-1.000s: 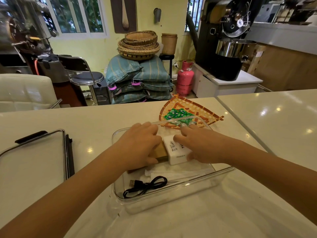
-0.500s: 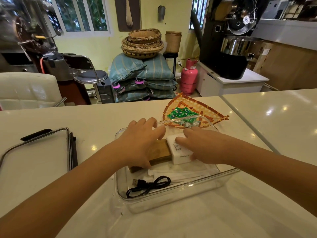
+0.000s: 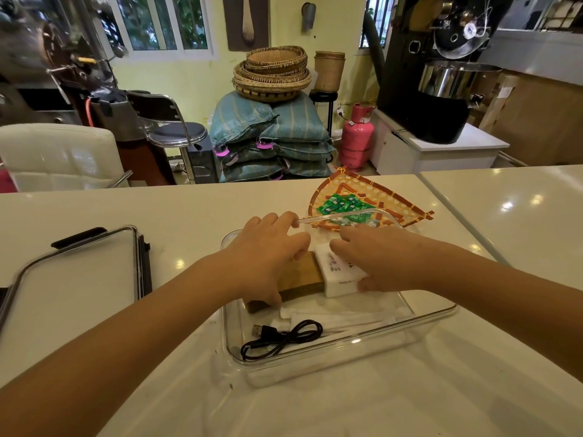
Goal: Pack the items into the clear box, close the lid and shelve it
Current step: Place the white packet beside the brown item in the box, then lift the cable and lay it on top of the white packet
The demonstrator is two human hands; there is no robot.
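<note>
Both hands sit inside the clear box (image 3: 331, 351): left hand (image 3: 268, 260) flat on the wooden block (image 3: 299, 275), right hand (image 3: 375, 260) apparently clasping the white box (image 3: 337, 272), seating them snugly; lid (image 3: 72, 288) waits at nine o'clock.

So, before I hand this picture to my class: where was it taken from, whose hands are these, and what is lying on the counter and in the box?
It comes from a camera worn on a person's head, looking down at their own bare hands; there is no machine. The left hand rests on a brown wooden block, and the right hand grips a small white box. Both items sit inside the clear box, together with a black cable and white packets. On the white counter, the lid lies to the left, and a woven tray of green sachets sits behind the box.
</note>
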